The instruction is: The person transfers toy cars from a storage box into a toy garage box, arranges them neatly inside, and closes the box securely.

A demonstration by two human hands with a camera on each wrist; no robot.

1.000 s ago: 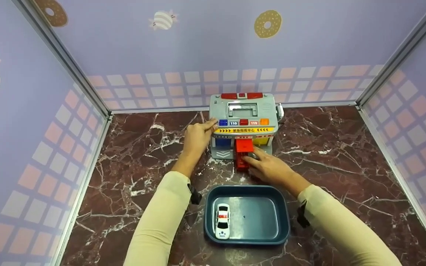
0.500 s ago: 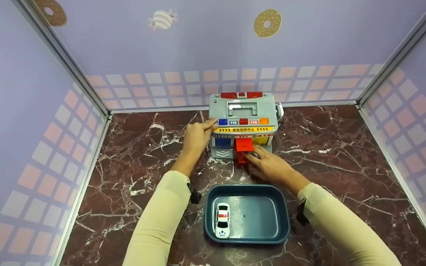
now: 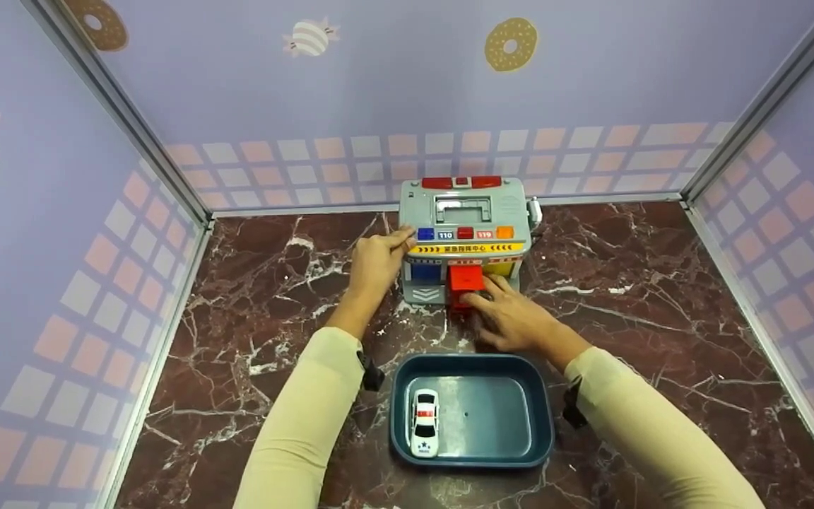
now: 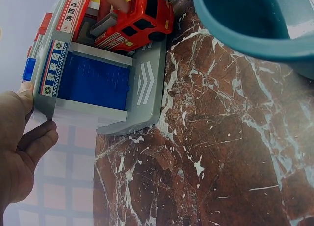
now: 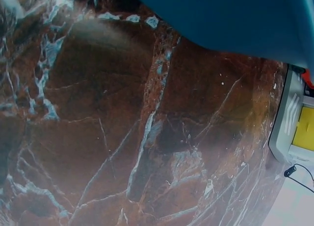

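A grey toy rescue-station garage (image 3: 507, 212) stands against the back wall, with blue, red and yellow bays. My left hand (image 3: 373, 267) grips its left edge, thumb on top and fingers below in the left wrist view. In the middle bay, under a raised red door flap (image 3: 466, 278), sits a red toy fire truck (image 4: 142, 21), its front sticking out onto the ramp. My right hand (image 3: 516, 316) presses the truck with an outstretched finger; its thumb appears apart from the truck. The right wrist view does not show the hand.
In front of the garage is a dark teal tray (image 3: 474, 463) holding a white toy police car (image 3: 425, 424). Purple patterned walls enclose the brown marbled tabletop (image 3: 258, 353). A white part (image 3: 535, 212) juts from the garage's right side; a black cord (image 5: 290, 171) lies near it.
The fire truck has moved back, deeper into the middle bay under my right hand's push. My right hand's fingers have shifted slightly and spread. My left hand stays on the garage.
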